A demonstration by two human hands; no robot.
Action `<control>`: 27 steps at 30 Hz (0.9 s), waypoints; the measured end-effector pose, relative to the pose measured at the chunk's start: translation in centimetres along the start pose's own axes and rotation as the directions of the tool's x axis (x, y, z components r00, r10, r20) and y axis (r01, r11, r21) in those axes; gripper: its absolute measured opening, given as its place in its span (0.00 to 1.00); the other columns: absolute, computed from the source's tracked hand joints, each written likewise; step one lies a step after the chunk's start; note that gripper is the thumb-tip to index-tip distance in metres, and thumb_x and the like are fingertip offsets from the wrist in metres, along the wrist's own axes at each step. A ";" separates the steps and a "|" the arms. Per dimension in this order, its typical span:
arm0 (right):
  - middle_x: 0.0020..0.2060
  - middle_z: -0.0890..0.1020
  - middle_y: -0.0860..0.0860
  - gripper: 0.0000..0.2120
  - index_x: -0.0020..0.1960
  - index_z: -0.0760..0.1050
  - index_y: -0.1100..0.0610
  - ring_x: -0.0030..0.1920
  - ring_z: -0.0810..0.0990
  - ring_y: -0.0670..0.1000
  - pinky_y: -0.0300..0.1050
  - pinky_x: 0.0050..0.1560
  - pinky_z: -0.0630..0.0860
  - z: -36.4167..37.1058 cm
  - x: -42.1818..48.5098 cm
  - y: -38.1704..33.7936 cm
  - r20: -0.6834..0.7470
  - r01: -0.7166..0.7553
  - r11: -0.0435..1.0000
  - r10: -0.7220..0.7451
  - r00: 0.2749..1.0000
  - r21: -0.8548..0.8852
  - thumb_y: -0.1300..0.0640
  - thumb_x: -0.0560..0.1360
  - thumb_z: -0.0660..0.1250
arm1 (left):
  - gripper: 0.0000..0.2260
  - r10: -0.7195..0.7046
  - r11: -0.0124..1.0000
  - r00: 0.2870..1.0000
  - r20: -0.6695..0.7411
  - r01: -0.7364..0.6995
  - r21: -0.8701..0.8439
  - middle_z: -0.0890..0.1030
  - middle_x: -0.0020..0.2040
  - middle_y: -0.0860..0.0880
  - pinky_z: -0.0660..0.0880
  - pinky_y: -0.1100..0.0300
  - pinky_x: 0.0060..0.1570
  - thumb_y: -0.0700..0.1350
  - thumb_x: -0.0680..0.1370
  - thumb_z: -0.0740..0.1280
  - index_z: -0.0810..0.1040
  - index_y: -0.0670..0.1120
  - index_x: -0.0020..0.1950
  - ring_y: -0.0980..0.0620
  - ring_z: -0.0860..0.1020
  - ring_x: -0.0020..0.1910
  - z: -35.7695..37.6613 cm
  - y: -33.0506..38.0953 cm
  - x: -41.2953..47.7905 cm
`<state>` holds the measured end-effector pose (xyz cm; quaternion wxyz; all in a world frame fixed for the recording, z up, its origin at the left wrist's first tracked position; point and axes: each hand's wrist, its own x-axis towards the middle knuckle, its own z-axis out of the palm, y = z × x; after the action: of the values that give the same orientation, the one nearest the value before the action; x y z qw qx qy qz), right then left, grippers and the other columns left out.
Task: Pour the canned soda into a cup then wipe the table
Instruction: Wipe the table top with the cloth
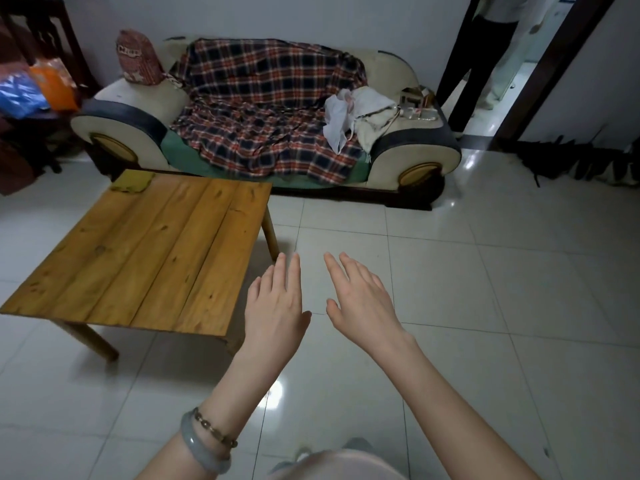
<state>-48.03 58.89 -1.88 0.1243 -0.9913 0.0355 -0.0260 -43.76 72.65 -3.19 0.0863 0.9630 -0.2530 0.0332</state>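
Observation:
A low wooden table (149,251) stands on the tiled floor at the left. A yellow cloth (133,181) lies on its far left corner. No soda can or cup shows anywhere in view. My left hand (275,306) hovers palm down just off the table's right edge, fingers spread and holding nothing. My right hand (362,299) floats beside it over the floor, also flat with fingers apart and nothing in it.
A sofa (391,157) draped with a plaid blanket (263,109) stands behind the table, with white bags on its right side. Coloured bags (38,86) sit at far left. A person's legs (485,60) stand in the doorway at the back right.

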 end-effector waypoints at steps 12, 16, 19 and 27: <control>0.74 0.59 0.57 0.32 0.77 0.48 0.55 0.74 0.57 0.55 0.46 0.72 0.56 1.3 19.2 6.7 0.040 0.119 0.993 -0.120 0.992 0.024 0.57 0.77 0.59 | 0.42 -0.139 0.990 0.989 0.043 0.137 0.030 0.54 0.77 0.41 0.59 0.53 0.70 0.54 0.75 0.67 0.44 0.42 0.77 0.45 0.59 0.74 3.1 -2.5 17.8; 0.74 0.59 0.57 0.32 0.77 0.49 0.55 0.74 0.58 0.55 0.47 0.71 0.58 0.8 27.5 9.8 0.081 0.215 0.976 -0.216 0.973 0.016 0.56 0.77 0.60 | 0.41 -0.231 0.973 0.972 0.045 0.229 0.040 0.47 0.78 0.43 0.55 0.55 0.72 0.55 0.77 0.64 0.38 0.43 0.76 0.47 0.54 0.75 3.9 -2.8 25.3; 0.74 0.60 0.58 0.33 0.77 0.49 0.55 0.74 0.58 0.56 0.47 0.72 0.58 0.6 33.3 11.4 0.117 0.289 0.957 -0.288 0.950 0.014 0.56 0.77 0.61 | 0.42 -0.307 0.951 0.950 0.057 0.304 0.045 0.46 0.78 0.42 0.55 0.53 0.72 0.54 0.76 0.65 0.39 0.43 0.77 0.46 0.54 0.75 3.9 -3.0 30.5; 0.73 0.62 0.58 0.32 0.76 0.53 0.57 0.74 0.59 0.56 0.51 0.71 0.61 1.2 44.5 12.4 0.161 0.430 0.902 -0.431 0.888 0.044 0.59 0.75 0.62 | 0.43 -0.492 0.870 0.868 0.059 0.487 0.079 0.57 0.76 0.39 0.65 0.51 0.66 0.52 0.71 0.73 0.51 0.40 0.77 0.42 0.66 0.71 4.4 -5.9 38.7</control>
<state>-4.46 43.80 -4.20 0.1213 -0.9727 -0.1955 0.0303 -7.09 58.29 -4.27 0.0523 0.9984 -0.0026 -0.0194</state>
